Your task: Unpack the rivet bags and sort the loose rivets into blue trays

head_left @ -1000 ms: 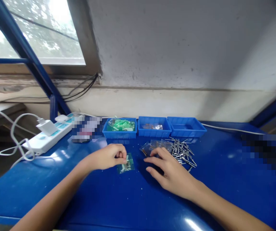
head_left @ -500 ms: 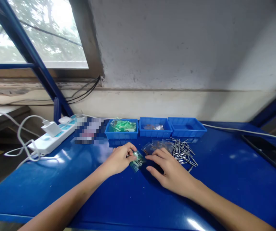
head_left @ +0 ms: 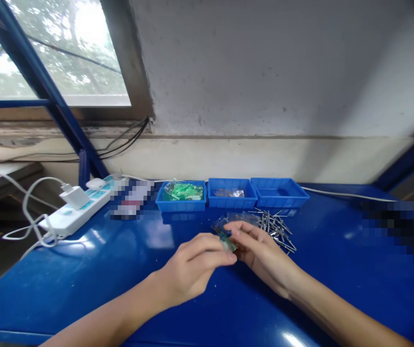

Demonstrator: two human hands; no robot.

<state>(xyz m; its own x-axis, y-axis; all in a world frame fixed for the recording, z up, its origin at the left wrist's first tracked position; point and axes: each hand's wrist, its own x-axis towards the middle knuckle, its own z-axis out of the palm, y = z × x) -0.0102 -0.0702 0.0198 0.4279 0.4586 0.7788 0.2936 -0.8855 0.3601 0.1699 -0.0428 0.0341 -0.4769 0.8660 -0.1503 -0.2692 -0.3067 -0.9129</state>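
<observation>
Over the middle of the blue table (head_left: 340,284), the left hand (head_left: 196,267) has just moved right to meet the right hand (head_left: 263,253), making the handling two-handed; the table spreads nearer and right of them, seemingly with room to move. A white power strip (head_left: 70,216) bounds the left, three blue bins (head_left: 232,200) the far side. Loose metal rods (head_left: 277,232) lie just beyond the right hand. Between both hands is a small green packet (head_left: 229,244), pinched by the left thumb and fingers; whether the right fingers grip it, I cannot tell.

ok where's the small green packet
In the head view, the green packet is just right of centre, between the left hand and right hand, left of the metal rods.
</observation>
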